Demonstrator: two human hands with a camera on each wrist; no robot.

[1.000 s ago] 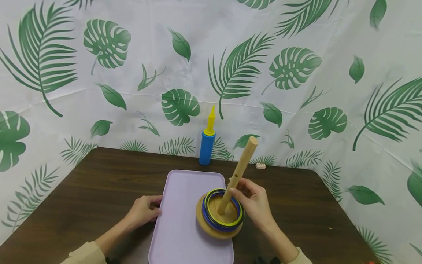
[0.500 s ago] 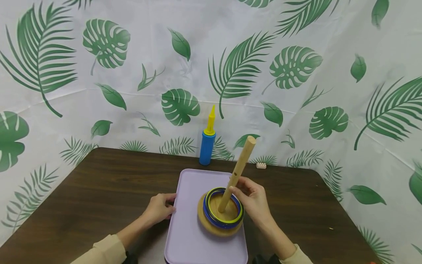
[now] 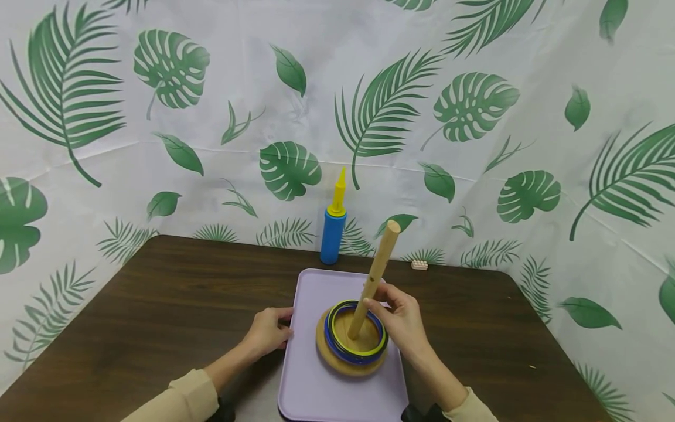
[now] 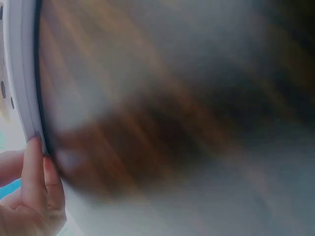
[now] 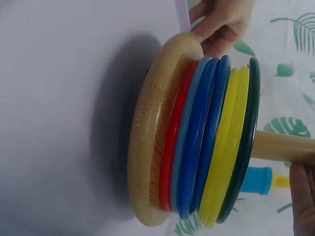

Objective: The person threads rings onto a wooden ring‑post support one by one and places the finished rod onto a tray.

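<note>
Since a second before, the tray (image 3: 311, 375) had slid toward 3 o'clock across the desk (image 3: 158, 305), and the tilted peg (image 3: 375, 276) had swung nearer upright. The left hand (image 3: 268, 333) lay at the tray's 9 o'clock edge, its fingers curled onto the rim and pinching it; the left wrist view, though badly blurred, showed fingertips (image 4: 35, 162) on that rim. The right hand (image 3: 402, 319) had its grip closed around the peg's lower half, thumb and fingers wrapped on the wood. The peg rose from the round wooden base (image 3: 348, 357), which sat on the tray near its 3 o'clock side. The rings (image 5: 216, 142) lay stacked on the base around the peg: red lowest, then blues, yellow and dark green. A blue and yellow pump (image 3: 333, 225) stood at 12 o'clock beyond the tray, with a small block (image 3: 419, 265) at about 1 o'clock.

The likely trouble was the lean: if the tray jerked further while the right hand held the peg firm, the base could tip or skid toward the tray's edge and spill the rings.
</note>
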